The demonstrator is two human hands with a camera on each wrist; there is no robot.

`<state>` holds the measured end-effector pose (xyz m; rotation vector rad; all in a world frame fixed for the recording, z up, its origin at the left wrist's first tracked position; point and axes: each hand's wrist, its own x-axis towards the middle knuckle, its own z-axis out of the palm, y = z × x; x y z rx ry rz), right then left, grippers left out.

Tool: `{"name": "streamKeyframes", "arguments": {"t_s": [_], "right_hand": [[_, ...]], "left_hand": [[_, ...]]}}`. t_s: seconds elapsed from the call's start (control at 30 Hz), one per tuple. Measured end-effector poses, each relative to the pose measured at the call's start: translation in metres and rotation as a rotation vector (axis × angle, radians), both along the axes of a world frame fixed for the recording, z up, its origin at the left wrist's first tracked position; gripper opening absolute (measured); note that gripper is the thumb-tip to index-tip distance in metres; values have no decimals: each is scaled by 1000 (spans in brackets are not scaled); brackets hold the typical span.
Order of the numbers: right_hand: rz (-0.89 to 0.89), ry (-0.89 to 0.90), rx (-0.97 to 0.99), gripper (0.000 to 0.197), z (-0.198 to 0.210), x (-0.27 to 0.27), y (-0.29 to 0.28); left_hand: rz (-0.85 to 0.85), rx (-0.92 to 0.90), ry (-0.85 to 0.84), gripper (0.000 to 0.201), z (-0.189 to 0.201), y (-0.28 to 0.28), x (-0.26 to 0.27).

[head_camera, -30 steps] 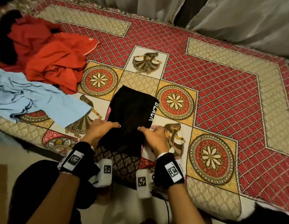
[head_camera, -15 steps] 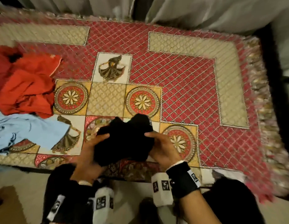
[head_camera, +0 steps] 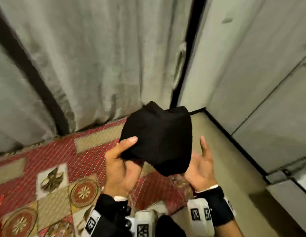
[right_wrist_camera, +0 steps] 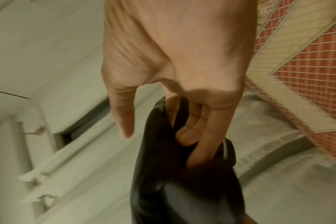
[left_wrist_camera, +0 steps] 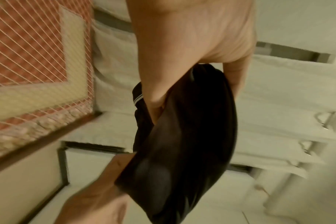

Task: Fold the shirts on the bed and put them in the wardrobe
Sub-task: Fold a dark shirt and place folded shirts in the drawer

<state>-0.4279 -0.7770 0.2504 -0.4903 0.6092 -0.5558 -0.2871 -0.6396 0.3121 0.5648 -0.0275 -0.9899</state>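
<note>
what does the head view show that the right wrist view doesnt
Only the head view shows the left hand with its thumb over the black shirt, both wrist straps, and the medallion squares of the bed cover. Only the right wrist view shows the right hand fingers curled into the cloth, and metal latches on the wardrobe. Both show the folded shirt off the bed and the red lattice cover.

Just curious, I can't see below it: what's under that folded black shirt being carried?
Both hands. The left hand grips the shirt from below, thumb on top; the right hand cups its underside, fingers curled into the cloth. Lower down lie the bed and floor, partly hidden by the shirt.
</note>
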Motion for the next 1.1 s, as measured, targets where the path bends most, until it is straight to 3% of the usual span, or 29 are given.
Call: {"name": "streamKeyframes", "arguments": {"t_s": [0.1,0.27,0.37,0.43,0.6,0.7,0.8,0.93,1.1], "right_hand": [[-163,-60,103,63,52,-28,-29],[-417,-80,57,59,97,-83,-64],[-574,-110,31,39,102,-130,-83],[-664,-132,-14,44,100,-169,-89],[-929,11,-93,50,93,-278,-79],[-1098,68,-94,46,83,-342,-66],[-1242,145,-72,47,61,-406,-58],[-1326,224,-22,47,21,-499,-58],[-1429,246,77,50,-20,-626,-68]], "left_hand": [[-156,-115,-71,58,59,-51,-28],[-338,-40,-121,28,100,-115,-69],[-410,1,-50,22,86,-149,-90],[-498,34,9,26,72,-171,-111],[-764,171,101,28,41,-216,-201],[-960,269,35,37,18,-235,-262],[-1200,297,-46,32,1,-251,-327],[-1453,358,-196,33,-28,-279,-419],[-1606,447,-316,35,-76,-328,-553]]}}
